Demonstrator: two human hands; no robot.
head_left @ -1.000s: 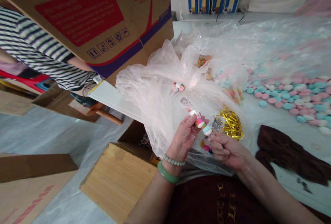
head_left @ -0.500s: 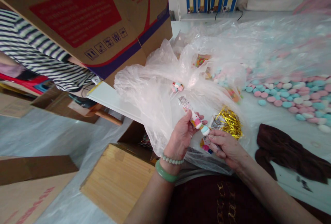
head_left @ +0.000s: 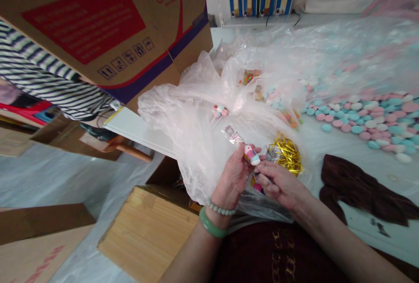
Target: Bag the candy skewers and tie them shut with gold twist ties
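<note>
A small clear printed bag of pink, white and blue candies (head_left: 252,155) is held by my left hand (head_left: 233,173), with the bag's printed flap sticking out above the thumb. At the bag's other end, my right hand (head_left: 277,180) pinches with thumb and forefinger; what exactly lies between those fingertips is hidden. Just beyond my right hand lies a bundle of gold twist ties (head_left: 288,155). Partly covered by the right fingers, another small packet with a magenta piece (head_left: 258,187) shows below.
Crumpled clear plastic (head_left: 193,113) spreads under the hands. Loose pastel candies (head_left: 369,119) lie at right, near a dark brown cloth (head_left: 363,189). A large carton (head_left: 94,17) stands at left beside a person in a striped sleeve (head_left: 42,69). Wooden box (head_left: 147,230) below.
My right hand has moved slightly left, closer to my left hand, and the fingertips now meet at the bag's end, covering more of it. The whole view has shifted slightly.
</note>
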